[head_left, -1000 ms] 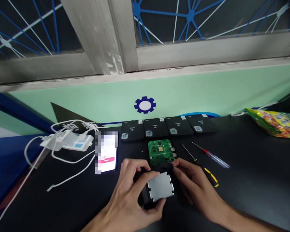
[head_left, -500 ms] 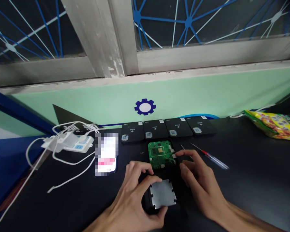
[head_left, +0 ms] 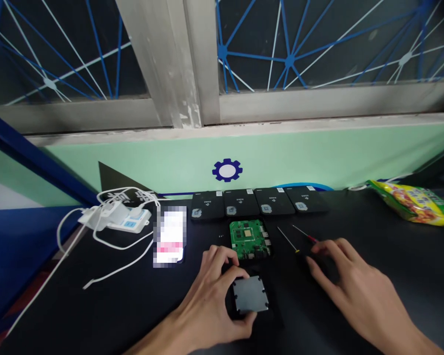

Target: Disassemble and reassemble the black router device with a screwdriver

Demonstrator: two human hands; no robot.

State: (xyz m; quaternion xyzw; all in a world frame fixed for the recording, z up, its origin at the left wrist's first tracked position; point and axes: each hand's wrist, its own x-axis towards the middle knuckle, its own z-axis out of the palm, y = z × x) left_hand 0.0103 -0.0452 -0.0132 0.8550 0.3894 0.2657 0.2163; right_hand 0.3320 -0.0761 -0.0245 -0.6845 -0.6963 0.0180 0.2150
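My left hand (head_left: 222, 291) grips a black cover with a silver metal plate (head_left: 250, 294) on it, fingers at its top edge and thumb at the bottom. Beyond it lies a green circuit board (head_left: 248, 238) in a black case. Over the screwdriver with a red collar (head_left: 306, 235) is my right hand (head_left: 350, 281), thumb and fingers apart, its fingertips by the handle, which they mostly hide. A second screwdriver (head_left: 288, 240) with a yellow collar lies between the board and my right hand. A few tiny screws (head_left: 221, 236) rest left of the board.
Several black boxes (head_left: 208, 205) stand in a row along the wall. At the left are a lit phone (head_left: 170, 236), a white power strip (head_left: 131, 220) and white cables. A yellow snack bag (head_left: 410, 202) lies at the right.
My right hand has moved right, from beside the circuit board to the red-collared screwdriver. My left hand keeps its grip on the cover. The view has shifted slightly.
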